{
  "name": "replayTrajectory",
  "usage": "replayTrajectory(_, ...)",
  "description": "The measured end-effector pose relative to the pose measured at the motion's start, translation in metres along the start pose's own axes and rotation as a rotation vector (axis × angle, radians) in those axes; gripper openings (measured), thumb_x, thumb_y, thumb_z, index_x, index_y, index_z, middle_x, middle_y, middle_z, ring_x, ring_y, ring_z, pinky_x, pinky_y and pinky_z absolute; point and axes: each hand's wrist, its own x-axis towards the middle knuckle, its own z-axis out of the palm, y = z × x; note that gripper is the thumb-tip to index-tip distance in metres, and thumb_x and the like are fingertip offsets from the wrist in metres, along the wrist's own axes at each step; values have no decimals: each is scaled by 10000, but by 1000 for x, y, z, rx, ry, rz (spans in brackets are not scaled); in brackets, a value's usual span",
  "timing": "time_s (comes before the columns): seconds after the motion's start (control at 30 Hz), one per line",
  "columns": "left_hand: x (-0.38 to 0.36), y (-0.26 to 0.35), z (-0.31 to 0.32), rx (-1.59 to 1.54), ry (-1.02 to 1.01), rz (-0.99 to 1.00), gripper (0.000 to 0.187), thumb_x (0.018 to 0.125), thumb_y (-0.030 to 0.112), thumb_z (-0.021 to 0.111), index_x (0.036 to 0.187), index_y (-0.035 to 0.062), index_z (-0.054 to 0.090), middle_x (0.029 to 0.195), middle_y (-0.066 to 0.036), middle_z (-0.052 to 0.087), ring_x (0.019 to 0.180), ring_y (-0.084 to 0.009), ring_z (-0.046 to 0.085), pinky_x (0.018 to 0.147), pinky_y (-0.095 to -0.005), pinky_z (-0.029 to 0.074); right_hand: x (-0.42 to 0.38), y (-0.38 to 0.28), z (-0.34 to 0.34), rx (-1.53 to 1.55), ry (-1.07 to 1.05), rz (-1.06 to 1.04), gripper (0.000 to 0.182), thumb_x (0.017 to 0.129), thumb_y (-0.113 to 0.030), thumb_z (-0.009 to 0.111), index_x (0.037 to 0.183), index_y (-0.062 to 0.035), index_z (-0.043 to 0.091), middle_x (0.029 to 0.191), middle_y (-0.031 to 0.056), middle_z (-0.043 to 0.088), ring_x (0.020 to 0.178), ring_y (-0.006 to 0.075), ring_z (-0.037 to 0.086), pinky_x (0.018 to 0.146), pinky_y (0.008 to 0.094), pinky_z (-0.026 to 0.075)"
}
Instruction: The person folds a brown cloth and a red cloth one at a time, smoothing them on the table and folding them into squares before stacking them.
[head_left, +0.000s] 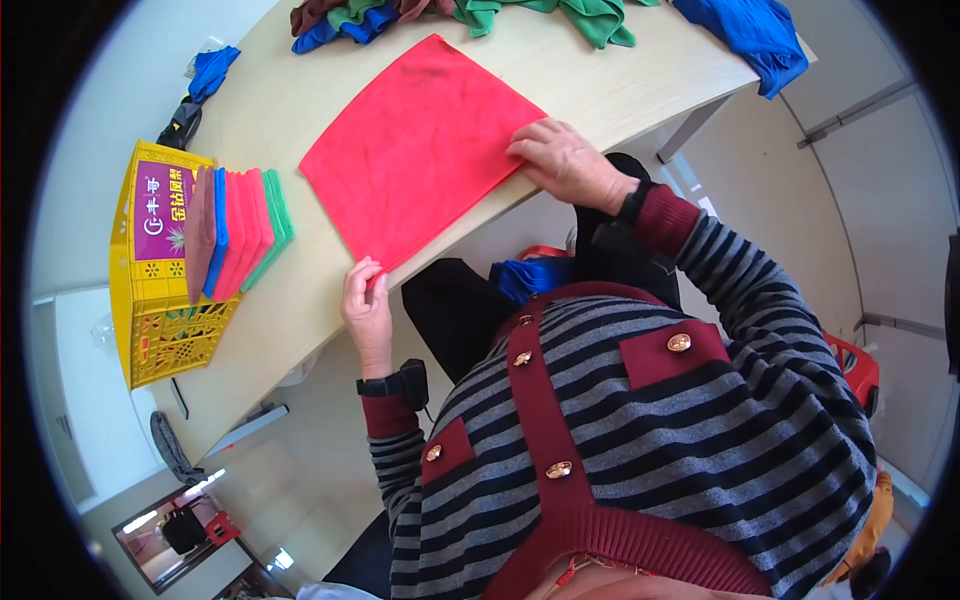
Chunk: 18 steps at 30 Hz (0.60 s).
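**Grip position relative to the red cloth**

Left grip: the left hand (367, 302) pinched the near corner of the red cloth (420, 150) between thumb and fingers, right at the table (600, 85) edge. The fingers were closed narrow on the fabric; the corner appeared slightly lifted at the pinch.

Right grip: the right hand (565, 160) lay flat, palm down, fingers spread wide, pressing the cloth's right-hand corner onto the table. It closed on nothing; it only weighted the fabric.

Position of the cloth: it lay spread flat in a single layer, turned diamond-wise to the table edge. From the left pinch, the whole sheet extended away from the person, up and to the right across the table. The edge joining the two hands ran along the table's near edge. The far corner pointed toward the heap of crumpled cloths (470, 15) at the table's far side, near it but apart.

Nearer hand: the left hand held the corner closest to the body; the right hand sat farther out along the same edge.

Surroundings: a stack of folded cloths (238, 232) stood on edge to the left, touching a yellow crate (160, 300). A blue cloth (750, 35) hung over the far right of the table.
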Motion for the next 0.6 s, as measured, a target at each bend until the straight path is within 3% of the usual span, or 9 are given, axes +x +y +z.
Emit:
replayTrajectory(0.13,5,2,-4,-129,19,-102,114,934,-7,629,1048,0,632,1033,-67,659,1038,-157,612,960,-288,463,-4,14,-9,-48,12,61,294,826,-84,680,1115,-46,638,1143,114,626,1103,300,576,1016,406,450)
replayTrajectory(0.23,7,-4,-6,-276,48,-288,97,958,33,621,1043,-12,631,1015,-45,655,992,-119,594,927,-273,464,-3,20,-7,-80,11,28,268,834,-87,651,1100,-53,656,1103,106,628,1082,290,576,992,394,464)
replayTrajectory(0.6,9,-13,-8,-319,40,-316,124,977,58,609,1072,-20,623,1008,-28,635,965,-104,572,910,-261,460,4,43,-18,-176,-32,34,180,849,-44,624,1025,-25,661,1059,114,658,1017,287,622,897,371,528)
